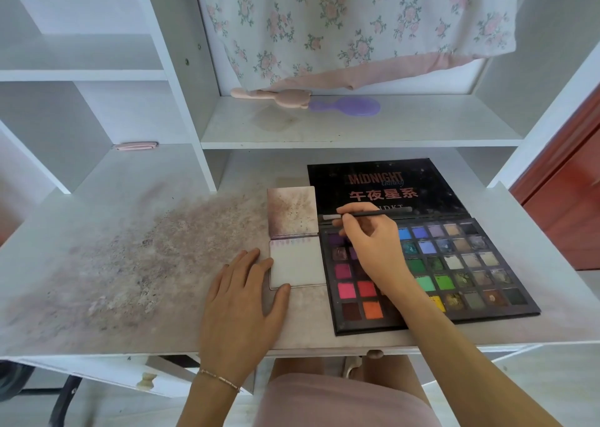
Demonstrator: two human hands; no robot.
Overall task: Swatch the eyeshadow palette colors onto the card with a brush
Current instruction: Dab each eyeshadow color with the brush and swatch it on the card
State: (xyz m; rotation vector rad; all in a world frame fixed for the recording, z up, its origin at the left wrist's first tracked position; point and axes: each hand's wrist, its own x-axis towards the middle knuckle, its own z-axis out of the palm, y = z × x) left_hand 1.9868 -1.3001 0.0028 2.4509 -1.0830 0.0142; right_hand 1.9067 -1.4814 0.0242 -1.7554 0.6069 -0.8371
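Right hand (370,241) pinches brush (367,214) over palette (454,264); left hand (246,293) flat, steadying card (297,266).

This looks like a home, most likely a bedroom corner with a dressing desk. A white desk (136,264) with built-in open shelves (97,72) stands against the wall, its top dusted with pinkish powder stains. A floral cloth (357,20) with a pink hem hangs over the middle bay. On the shelf below it lie a pink hairbrush (276,97) and a purple hairbrush (354,106), touching end to end. A small pink item (136,146) rests on the left ledge. A red-brown wooden door or cabinet (565,205) stands at the right.
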